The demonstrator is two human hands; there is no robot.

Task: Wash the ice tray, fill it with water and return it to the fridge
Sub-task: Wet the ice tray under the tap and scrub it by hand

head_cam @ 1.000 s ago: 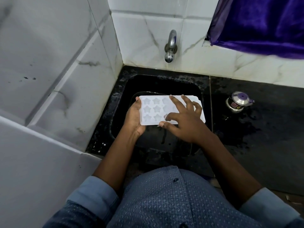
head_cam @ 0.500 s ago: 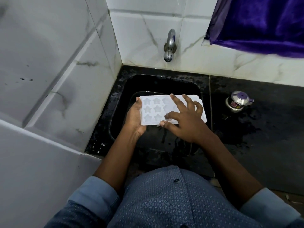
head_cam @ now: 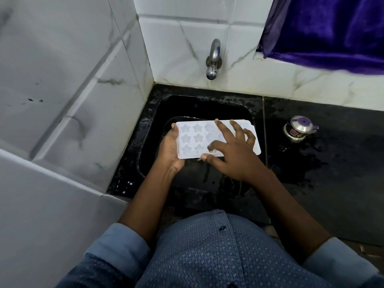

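Over the middle of the black sink [head_cam: 199,107], a little in front of the wall tap [head_cam: 213,59], the white ice tray [head_cam: 193,140] is held roughly level with its star-shaped cavities facing up. Left hand [head_cam: 170,150] grips the tray's left short end: thumb on the top rim at the far left corner, palm against the end; the fingers beneath are hidden. Right hand [head_cam: 234,156] lies spread over the right half, fingers [head_cam: 223,129] mostly straight and resting on the top face, index bent down into a cavity, thumb along the near long edge; it grasps nothing. No stream shows at the tap. Judgement: the tray looks like thin moulded plastic or silicone, light, probably with some flex along its length, and likely slick if wet. The flat rim and short ends appear the best places to hold; a grip at one end alone may let it sag or twist once the cavities carry water, so both short ends, kept level, would suit the filled tray. To the right of the sink, the dark counter [head_cam: 332,163] shows wet patches, and a small metal pot [head_cam: 299,128] with a purple-knobbed lid stands towards its back edge. A purple cloth [head_cam: 332,28] hangs above the counter's far right corner.
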